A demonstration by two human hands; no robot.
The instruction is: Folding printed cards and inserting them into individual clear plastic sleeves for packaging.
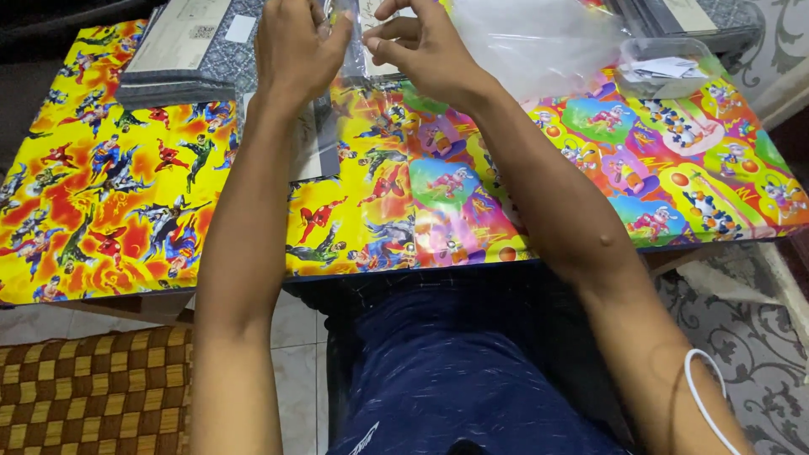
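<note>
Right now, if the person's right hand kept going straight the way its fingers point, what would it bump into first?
The right hand points leftward, toward the left hand. First in line is the clear plastic packet pinched between both hands, then the left hand's fingers just behind it. Depth is hard to judge, but the gap looks very small.

Top edge cuts off the fingertips of the left hand [297, 50] and right hand [421, 46], so the grip on the clear sleeve [354, 42] between them can't be made out. Sleeve's upper part out of frame; contents unreadable. Left of the sleeve, the grey packet stack [181, 50] is cropped at top, label too small. Right of it, the crumpled clear bag [539, 42] and plastic tub [666, 67] are cropped too; the paper scraps inside the tub are unclear.
</note>
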